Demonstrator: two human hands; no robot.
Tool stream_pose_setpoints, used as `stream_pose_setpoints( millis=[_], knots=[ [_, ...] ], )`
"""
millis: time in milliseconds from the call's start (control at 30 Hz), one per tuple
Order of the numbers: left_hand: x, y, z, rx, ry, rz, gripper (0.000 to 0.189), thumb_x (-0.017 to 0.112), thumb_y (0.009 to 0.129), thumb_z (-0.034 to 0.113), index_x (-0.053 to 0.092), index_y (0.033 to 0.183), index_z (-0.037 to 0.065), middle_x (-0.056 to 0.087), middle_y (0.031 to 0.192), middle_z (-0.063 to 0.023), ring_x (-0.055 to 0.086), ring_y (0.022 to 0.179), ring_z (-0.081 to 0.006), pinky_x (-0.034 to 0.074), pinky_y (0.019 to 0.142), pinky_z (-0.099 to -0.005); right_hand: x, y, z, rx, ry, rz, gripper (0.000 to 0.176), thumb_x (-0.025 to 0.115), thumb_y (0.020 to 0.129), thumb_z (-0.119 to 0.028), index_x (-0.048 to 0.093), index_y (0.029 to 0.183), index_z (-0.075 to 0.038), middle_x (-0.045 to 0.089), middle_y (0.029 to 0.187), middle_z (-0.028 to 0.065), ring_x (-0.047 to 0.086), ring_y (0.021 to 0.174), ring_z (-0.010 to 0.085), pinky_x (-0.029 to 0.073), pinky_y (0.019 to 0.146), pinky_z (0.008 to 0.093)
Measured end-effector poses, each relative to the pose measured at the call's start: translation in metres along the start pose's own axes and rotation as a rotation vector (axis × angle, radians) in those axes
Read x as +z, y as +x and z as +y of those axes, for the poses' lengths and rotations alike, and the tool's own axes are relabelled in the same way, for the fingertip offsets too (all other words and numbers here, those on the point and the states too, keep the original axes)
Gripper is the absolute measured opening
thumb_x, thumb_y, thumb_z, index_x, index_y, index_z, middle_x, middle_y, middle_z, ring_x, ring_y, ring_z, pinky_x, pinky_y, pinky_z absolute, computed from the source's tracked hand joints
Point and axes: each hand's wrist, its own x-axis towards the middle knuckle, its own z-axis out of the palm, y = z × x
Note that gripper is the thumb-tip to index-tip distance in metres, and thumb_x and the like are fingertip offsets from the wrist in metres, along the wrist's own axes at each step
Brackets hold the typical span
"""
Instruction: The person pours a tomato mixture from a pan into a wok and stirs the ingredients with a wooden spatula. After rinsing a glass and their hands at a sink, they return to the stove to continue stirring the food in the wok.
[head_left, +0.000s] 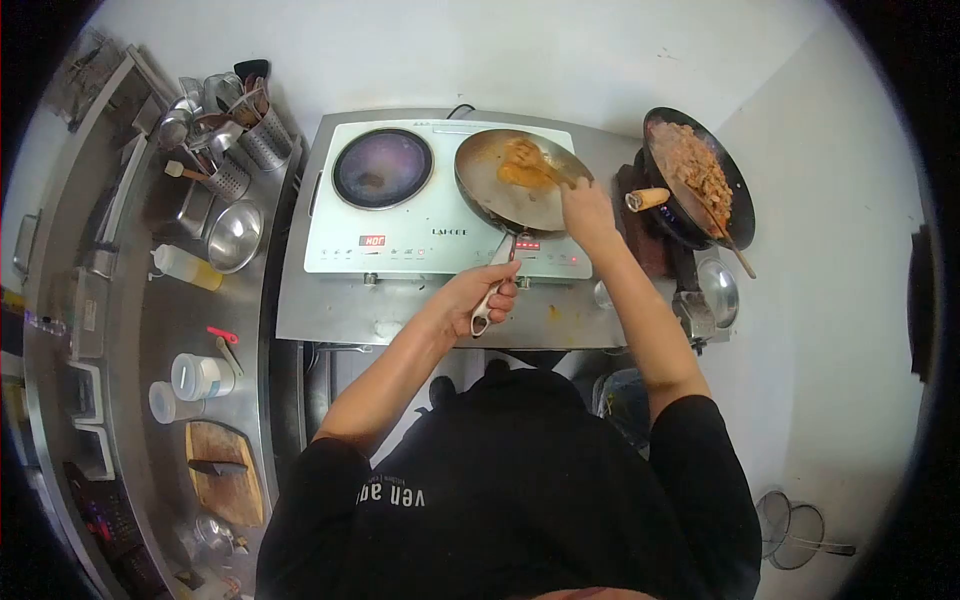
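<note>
A steel frying pan [490, 185] is tilted over the right burner of the white two-burner cooktop [330, 240]. My left hand [483, 298] is wrapped round the pan's handle [503, 258]. Over the pan's right rim, my right hand [588, 210] is closed on a wooden utensil [560, 178], whose far end is in the orange-brown food [523, 165] in the pan. The tip of the utensil is hidden by the food.
At the right, a black wok [738, 180] holds chopped food [692, 165] and a wooden utensil. On the left counter [170, 320] are utensil holders, a metal bowl [236, 236], a squeeze bottle [188, 268], white tubs and a cutting board [232, 495] with a knife.
</note>
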Motion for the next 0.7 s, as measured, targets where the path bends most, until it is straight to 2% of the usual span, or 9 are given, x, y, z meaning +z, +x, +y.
stream_pose_setpoints(
  millis=[67,133,233,300,367,433,500,600,700],
  knots=[
    [-0.010,0.000,-0.005,0.001,-0.023,-0.020,0.016,0.051,0.093,0.023,0.044,0.087,0.010,0.041,0.063,0.0027,0.034,0.043,-0.0027,0.029,0.034,-0.0183,-0.008,0.004,-0.003,-0.056,0.050,-0.009,0.019,0.056,0.080,-0.011,0.065,0.093,0.000,0.062,0.096,0.0208,0.060,0.093,0.0355,0.052,0.076,0.0415],
    [-0.026,0.003,-0.010,0.009,-0.043,-0.044,0.013,0.052,0.093,0.020,0.043,0.088,0.010,0.041,0.063,0.0029,0.034,0.042,-0.0024,0.029,0.034,-0.0183,-0.036,0.000,-0.003,0.142,0.262,-0.282,0.020,0.055,0.079,-0.012,0.065,0.089,0.002,0.064,0.092,0.0245,0.062,0.089,0.0376,0.051,0.078,0.0433],
    [-0.042,0.011,-0.023,-0.046,-0.058,-0.168,0.010,0.052,0.092,0.015,0.043,0.092,0.011,0.041,0.064,0.0033,0.034,0.042,-0.0025,0.029,0.034,-0.0184,-0.077,-0.033,0.001,0.220,0.220,-0.259,0.020,0.054,0.079,-0.012,0.065,0.085,0.004,0.064,0.088,0.0256,0.063,0.086,0.0374,0.050,0.077,0.0437],
    [-0.043,0.014,-0.032,0.006,-0.072,-0.200,0.009,0.052,0.091,0.013,0.044,0.094,0.010,0.041,0.064,0.0036,0.034,0.042,-0.0026,0.029,0.034,-0.0186,-0.058,-0.028,0.007,0.272,0.178,-0.274,0.020,0.053,0.079,-0.011,0.066,0.082,0.004,0.064,0.087,0.0247,0.064,0.086,0.0366,0.051,0.076,0.0433],
    [-0.046,0.016,-0.038,0.016,-0.076,-0.198,0.009,0.053,0.090,0.012,0.045,0.094,0.011,0.041,0.064,0.0034,0.034,0.042,-0.0028,0.029,0.033,-0.0188,-0.044,-0.010,0.001,0.276,0.309,-0.182,0.023,0.050,0.077,-0.009,0.065,0.082,0.007,0.061,0.085,0.0297,0.062,0.085,0.0408,0.049,0.077,0.0462],
    [-0.046,0.019,-0.041,0.009,-0.065,-0.214,0.009,0.053,0.090,0.012,0.045,0.094,0.011,0.041,0.064,0.0032,0.034,0.042,-0.0031,0.029,0.033,-0.0190,-0.041,0.008,-0.010,0.199,0.310,-0.144,0.022,0.050,0.078,-0.009,0.065,0.083,0.006,0.062,0.088,0.0290,0.062,0.087,0.0406,0.049,0.078,0.0460],
    [-0.050,0.018,-0.039,0.020,-0.057,-0.203,0.012,0.056,0.087,0.010,0.045,0.088,0.010,0.043,0.062,0.0021,0.037,0.042,-0.0054,0.031,0.036,-0.0219,-0.008,0.033,-0.016,0.310,0.364,-0.060,0.022,0.052,0.079,-0.013,0.068,0.086,0.000,0.065,0.089,0.0227,0.065,0.084,0.0360,0.052,0.073,0.0446],
    [-0.046,0.016,-0.035,-0.003,-0.009,-0.168,0.012,0.057,0.086,0.009,0.044,0.088,0.011,0.044,0.062,0.0016,0.037,0.042,-0.0058,0.031,0.035,-0.0228,-0.037,0.028,-0.037,0.206,0.302,-0.016,0.020,0.051,0.078,-0.011,0.068,0.085,-0.001,0.065,0.087,0.0223,0.065,0.082,0.0355,0.052,0.072,0.0448],
    [-0.050,0.014,-0.034,0.011,0.062,-0.102,0.012,0.057,0.085,0.009,0.044,0.087,0.010,0.044,0.062,0.0016,0.038,0.042,-0.0056,0.031,0.035,-0.0228,-0.049,0.019,-0.048,0.120,0.283,-0.081,0.022,0.052,0.082,-0.016,0.066,0.092,-0.002,0.065,0.082,0.0207,0.064,0.082,0.0348,0.050,0.076,0.0442]
  ],
)
